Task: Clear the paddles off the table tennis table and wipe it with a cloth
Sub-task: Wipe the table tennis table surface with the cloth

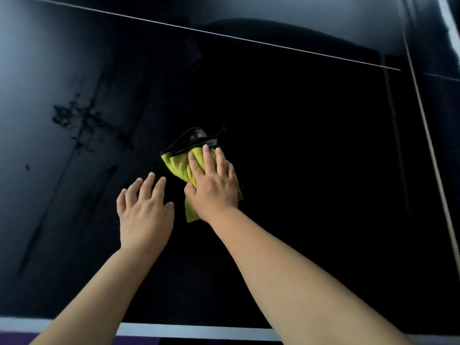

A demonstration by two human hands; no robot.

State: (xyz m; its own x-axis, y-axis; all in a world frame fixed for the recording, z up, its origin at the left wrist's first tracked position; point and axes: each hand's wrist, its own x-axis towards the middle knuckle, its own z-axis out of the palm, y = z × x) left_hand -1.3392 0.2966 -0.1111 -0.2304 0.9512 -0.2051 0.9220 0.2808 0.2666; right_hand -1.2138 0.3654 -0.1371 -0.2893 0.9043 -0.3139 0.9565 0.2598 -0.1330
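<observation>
Your view is dim. The dark table (311, 170) goes nearly black in the middle, where detail is lost. Pale light glares off it at the upper left and along the far edge, showing smears there. Your hands are evenly lit and fairly sharp. Straight white lines bow toward the right edge, slightly soft.

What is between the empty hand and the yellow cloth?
Nothing. In the head view, only a narrow strip of bare dark table separates the left hand from the yellow cloth under the right hand.
</observation>
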